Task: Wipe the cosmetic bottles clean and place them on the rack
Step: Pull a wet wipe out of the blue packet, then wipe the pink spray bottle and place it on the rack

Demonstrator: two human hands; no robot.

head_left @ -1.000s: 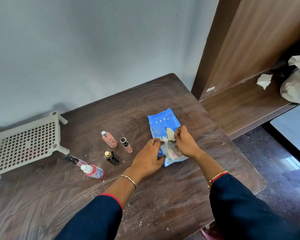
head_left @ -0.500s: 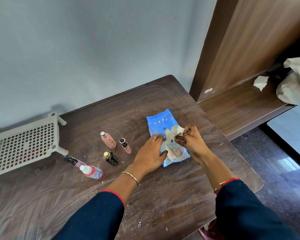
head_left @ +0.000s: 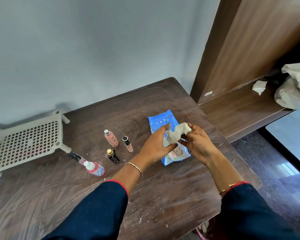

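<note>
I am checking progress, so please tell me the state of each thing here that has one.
Wipe pack, open, flat on table.
Wipe, partly pulled out, crumpled.
Right hand, pinches the wipe.
Left hand, presses the pack down.
Rack, no bottle on it.
Pink bottle, capped, on table.
Black bottle, capped, on table.
White-capped bottle, capped, on table.

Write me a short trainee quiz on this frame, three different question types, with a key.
1. How many bottles are on the table near the rack?
2. True or false: one bottle is already on the rack.
3. The right grip holds: A a bottle, B a wipe, C the pack.
Key: 1 five; 2 false; 3 B.
</note>
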